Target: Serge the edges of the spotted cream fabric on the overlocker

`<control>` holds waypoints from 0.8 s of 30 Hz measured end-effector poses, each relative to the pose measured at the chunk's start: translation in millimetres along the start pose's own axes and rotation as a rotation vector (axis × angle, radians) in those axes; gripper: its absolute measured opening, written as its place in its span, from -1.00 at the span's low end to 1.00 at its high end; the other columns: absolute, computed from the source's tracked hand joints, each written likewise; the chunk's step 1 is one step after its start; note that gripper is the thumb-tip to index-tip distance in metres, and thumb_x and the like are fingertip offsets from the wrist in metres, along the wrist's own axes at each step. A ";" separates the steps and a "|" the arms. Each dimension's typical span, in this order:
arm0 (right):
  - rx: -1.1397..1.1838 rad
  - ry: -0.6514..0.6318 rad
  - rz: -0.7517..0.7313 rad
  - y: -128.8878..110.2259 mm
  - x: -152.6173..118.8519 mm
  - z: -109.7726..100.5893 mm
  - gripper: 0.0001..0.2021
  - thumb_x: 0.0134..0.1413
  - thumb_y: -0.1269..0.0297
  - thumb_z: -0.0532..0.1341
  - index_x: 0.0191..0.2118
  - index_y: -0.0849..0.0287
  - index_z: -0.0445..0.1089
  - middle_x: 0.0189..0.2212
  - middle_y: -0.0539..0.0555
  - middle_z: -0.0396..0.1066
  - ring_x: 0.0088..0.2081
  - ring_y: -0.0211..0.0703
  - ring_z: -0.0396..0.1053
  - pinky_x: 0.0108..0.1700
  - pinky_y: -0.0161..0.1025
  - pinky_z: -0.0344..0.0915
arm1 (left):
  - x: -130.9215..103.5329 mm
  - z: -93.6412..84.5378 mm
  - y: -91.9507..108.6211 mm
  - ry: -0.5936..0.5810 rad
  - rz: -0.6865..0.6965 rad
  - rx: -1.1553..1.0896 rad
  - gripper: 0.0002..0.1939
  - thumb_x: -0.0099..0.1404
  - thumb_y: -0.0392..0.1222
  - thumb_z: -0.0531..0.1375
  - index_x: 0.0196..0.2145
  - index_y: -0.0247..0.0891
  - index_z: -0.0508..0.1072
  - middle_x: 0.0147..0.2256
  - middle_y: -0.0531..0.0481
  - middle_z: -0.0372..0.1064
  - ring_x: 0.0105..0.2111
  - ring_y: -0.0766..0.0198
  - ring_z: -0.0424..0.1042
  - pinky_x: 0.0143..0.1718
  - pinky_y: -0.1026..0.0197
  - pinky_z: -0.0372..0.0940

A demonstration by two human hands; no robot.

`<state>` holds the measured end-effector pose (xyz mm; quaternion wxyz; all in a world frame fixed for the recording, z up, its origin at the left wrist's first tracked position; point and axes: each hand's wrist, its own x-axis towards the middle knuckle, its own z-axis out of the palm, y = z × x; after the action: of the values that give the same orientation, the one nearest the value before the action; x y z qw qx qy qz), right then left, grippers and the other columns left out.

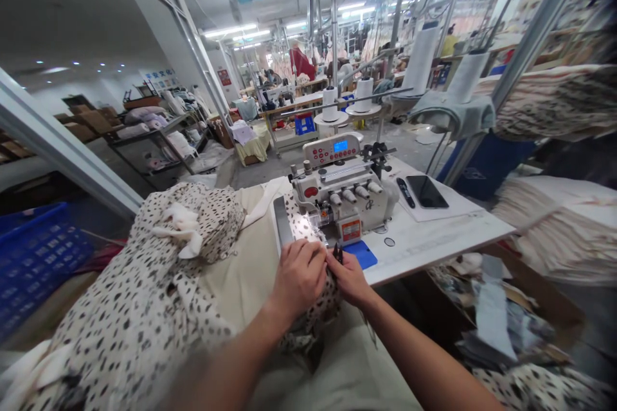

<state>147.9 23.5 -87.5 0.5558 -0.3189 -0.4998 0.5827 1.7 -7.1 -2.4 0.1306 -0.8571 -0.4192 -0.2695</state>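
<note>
An overlock sewing machine (344, 192) with a lit needle area stands in front of me. Cream fabric with dark spots (325, 308) runs from under its presser foot area down toward my lap. My left hand (299, 273) is closed on the fabric edge just before the machine, fingers bent together. Right beside it, my right hand (351, 277) is closed too, its thumb and fingertips at the same edge. Black thread snips (338, 253) stick up out of the right hand; their handles are hidden in it.
A large heap of spotted fabric (139, 282) lies at left, near a blue basket (43, 257). On the machine table (434, 237) are a phone (427, 192) and a black marker (405, 192). Thread cones (364, 93) stand behind. A scrap box (530, 295) sits at lower right.
</note>
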 end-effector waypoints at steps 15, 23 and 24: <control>-0.012 0.013 0.006 -4.8 -1.0 1.0 -0.60 0.14 -0.10 0.26 -0.27 0.21 0.51 -0.38 0.06 0.48 -0.34 -0.14 0.36 -0.20 -0.23 0.32 | 0.4 -2.3 2.9 -0.007 -0.006 0.009 -0.72 0.34 -0.24 0.17 -0.01 -0.23 0.48 -0.03 -0.15 0.44 0.00 0.04 0.33 0.07 -0.07 0.17; -0.073 0.013 -0.017 -1.9 -0.9 -1.1 -0.58 0.16 -0.11 0.24 -0.29 0.22 0.50 -0.40 0.05 0.45 -0.36 -0.16 0.34 -0.23 -0.24 0.31 | -0.3 -2.4 3.8 -0.010 -0.001 0.019 -0.73 0.34 -0.24 0.17 -0.01 -0.24 0.48 -0.03 -0.15 0.45 0.01 0.04 0.33 0.07 -0.07 0.16; -0.084 0.012 -0.025 -0.9 -0.8 -1.5 -0.58 0.16 -0.11 0.24 -0.29 0.22 0.50 -0.40 0.05 0.45 -0.36 -0.15 0.33 -0.23 -0.24 0.31 | -0.5 -2.6 4.0 -0.014 -0.003 0.020 -0.73 0.34 -0.24 0.17 -0.01 -0.24 0.48 -0.02 -0.14 0.45 0.01 0.04 0.33 0.07 -0.07 0.16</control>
<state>149.6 23.0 -87.2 0.5521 -0.3392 -0.5244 0.5524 3.7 -11.0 -0.5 0.1359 -0.8568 -0.4242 -0.2597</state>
